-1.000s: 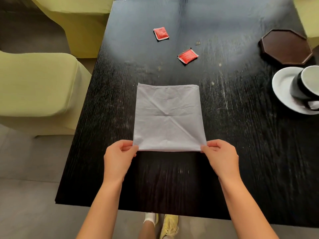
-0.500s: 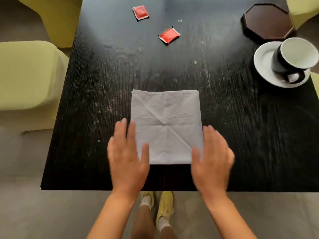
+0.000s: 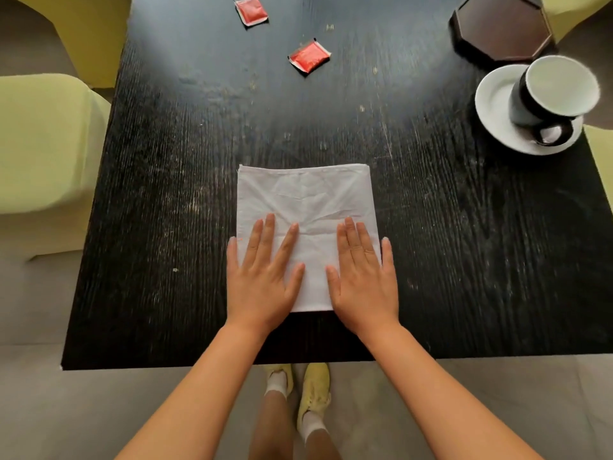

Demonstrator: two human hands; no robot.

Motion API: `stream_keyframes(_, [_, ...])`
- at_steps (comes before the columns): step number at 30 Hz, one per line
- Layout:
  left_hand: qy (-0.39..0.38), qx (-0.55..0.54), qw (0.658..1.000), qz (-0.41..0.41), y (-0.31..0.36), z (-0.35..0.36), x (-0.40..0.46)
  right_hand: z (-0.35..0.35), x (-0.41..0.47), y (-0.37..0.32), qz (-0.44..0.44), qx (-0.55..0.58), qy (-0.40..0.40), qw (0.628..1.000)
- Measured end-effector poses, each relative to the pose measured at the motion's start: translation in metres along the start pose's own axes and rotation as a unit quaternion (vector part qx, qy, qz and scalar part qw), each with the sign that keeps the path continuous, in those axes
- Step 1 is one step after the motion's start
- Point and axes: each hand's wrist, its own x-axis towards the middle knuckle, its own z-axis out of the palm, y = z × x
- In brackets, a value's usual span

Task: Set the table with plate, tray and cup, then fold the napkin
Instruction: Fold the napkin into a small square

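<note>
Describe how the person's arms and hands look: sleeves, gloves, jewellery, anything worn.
Both arms are bare right down to the bottom edge of the picture; no sleeve shows. The left hand and the right hand wear no gloves, and no rings, watch or bracelet show on the fingers or wrists. The nails look short and unpainted. Further down, the person wears yellow shoes with white socks.

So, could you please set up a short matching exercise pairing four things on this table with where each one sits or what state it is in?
Things:
1. napkin
2. cup
3. octagonal tray
4. left hand

Places or states:
A. far right corner of the table
B. lying tipped on the white saucer
C. flat under both hands
D. open, pressing the napkin's left part

Pairs: 1-C, 2-B, 3-A, 4-D
</note>
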Motion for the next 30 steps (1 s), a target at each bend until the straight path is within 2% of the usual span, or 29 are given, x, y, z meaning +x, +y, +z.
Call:
stream_keyframes(4, [-0.009, 0.013, 1.0, -0.005, -0.016, -0.007, -0.005, -0.009, -0.004, 0.026, 0.008, -0.009, -0.01, 1.0])
stream_keyframes(9, [-0.018, 0.01, 1.0, -0.009, -0.015, -0.009, -0.005, -0.019, 0.0, 0.044, -0.055, -0.051, -0.011, 0.997])
stream_keyframes(12, [-0.014, 0.01, 1.0, -0.008, -0.015, -0.009, -0.004, -0.029, 0.012, 0.046, -0.18, -0.089, -0.003, 0.98])
stream_keyframes(15, [-0.007, 0.019, 1.0, 0.0, -0.017, -0.007, -0.005, -0.03, 0.036, 0.034, -0.332, -0.114, -0.033, 0.936])
stream_keyframes(17, [-0.007, 0.021, 1.0, 0.003, -0.017, -0.007, -0.004, -0.029, 0.059, 0.03, -0.367, -0.116, -0.057, 0.921])
stream_keyframes(24, [-0.006, 0.02, 1.0, 0.003, -0.018, -0.003, -0.005, -0.042, 0.131, 0.057, -0.276, -0.121, -0.021, 0.953])
stream_keyframes(28, [-0.02, 0.026, 0.999, -0.007, -0.015, -0.01, -0.006, -0.043, 0.138, 0.06, -0.242, -0.113, -0.01, 0.963])
stream_keyframes(30, [0.003, 0.035, 0.999, 0.013, -0.011, -0.015, -0.002, -0.041, 0.137, 0.061, -0.242, -0.109, -0.006, 0.964])
